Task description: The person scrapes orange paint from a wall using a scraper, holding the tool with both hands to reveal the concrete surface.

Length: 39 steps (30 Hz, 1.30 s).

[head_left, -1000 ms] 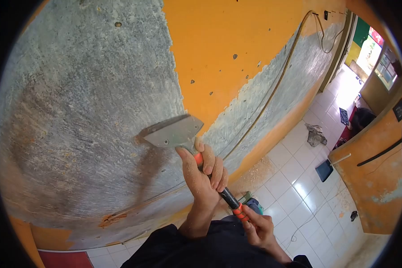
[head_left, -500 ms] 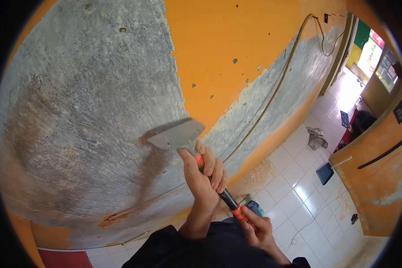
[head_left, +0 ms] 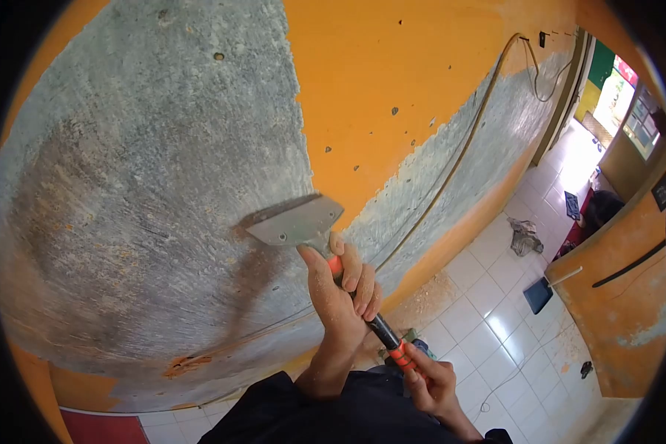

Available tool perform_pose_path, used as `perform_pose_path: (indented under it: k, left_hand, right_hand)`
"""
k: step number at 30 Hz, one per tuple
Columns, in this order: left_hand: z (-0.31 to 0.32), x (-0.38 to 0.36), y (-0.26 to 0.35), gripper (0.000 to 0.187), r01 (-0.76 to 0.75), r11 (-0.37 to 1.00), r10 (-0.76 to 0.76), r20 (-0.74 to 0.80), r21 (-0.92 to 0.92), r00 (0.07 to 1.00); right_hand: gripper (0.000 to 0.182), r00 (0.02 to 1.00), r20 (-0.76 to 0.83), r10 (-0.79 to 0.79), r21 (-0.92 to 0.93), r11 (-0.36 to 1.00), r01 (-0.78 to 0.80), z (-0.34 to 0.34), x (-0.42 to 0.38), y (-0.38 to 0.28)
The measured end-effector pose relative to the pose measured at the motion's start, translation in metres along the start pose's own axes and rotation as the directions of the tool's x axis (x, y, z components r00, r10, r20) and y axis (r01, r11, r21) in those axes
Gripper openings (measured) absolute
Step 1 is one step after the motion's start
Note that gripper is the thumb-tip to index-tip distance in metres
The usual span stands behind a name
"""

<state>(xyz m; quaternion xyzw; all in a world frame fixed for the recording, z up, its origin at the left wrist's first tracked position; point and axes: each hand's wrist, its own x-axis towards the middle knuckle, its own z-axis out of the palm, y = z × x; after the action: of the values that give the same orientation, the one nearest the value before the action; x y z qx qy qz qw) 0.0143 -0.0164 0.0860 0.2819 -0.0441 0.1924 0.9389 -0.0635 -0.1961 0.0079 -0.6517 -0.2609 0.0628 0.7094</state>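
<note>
A long-handled scraper (head_left: 297, 224) has its wide metal blade against the wall, near the ragged border between orange paint and bare grey surface. My left hand (head_left: 338, 296) is closed around the handle just below the blade, thumb up along the neck. Lower down, my right hand (head_left: 433, 379) grips the orange-banded end of the black handle (head_left: 383, 332). Both hands are dusty. The grey wall (head_left: 163, 163) carries scrape marks, and the orange paint (head_left: 362, 81) beside it is pitted with small holes.
A yellowish cable (head_left: 462, 155) hangs along the wall. On the tiled floor lie paint crumbs (head_left: 429, 292), a crumpled grey bag (head_left: 525, 238), a dark dustpan (head_left: 538, 294) and a thin wire (head_left: 496, 392). Another person (head_left: 605, 209) is low down beyond the orange partition (head_left: 629, 318).
The view has shifted slightly, so the wall's paint border appears a little lower and further right. Both hands keep their hold on the scraper, and its blade stays at the wall.
</note>
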Motion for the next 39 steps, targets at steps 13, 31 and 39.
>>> perform_pose_path:
  k: [13,31,39]
  left_hand:
    - [0.005,0.007,0.004,0.047,0.047,0.996,-0.045,-0.027,0.077,0.999]
    - [0.009,0.004,0.004,0.044,0.049,0.999,-0.048,0.016,-0.022,0.999]
    - [0.004,0.015,0.004,0.040,0.090,0.952,0.007,0.316,-0.292,0.949]
  right_hand:
    - [0.041,0.997,-0.031,-0.065,-0.100,0.993,0.062,0.007,0.006,0.003]
    - [0.040,0.997,-0.045,0.055,0.017,0.998,-0.054,0.003,-0.001,-0.011]
    - [0.043,1.000,-0.024,0.000,-0.017,1.000,0.000,0.005,0.010,-0.008]
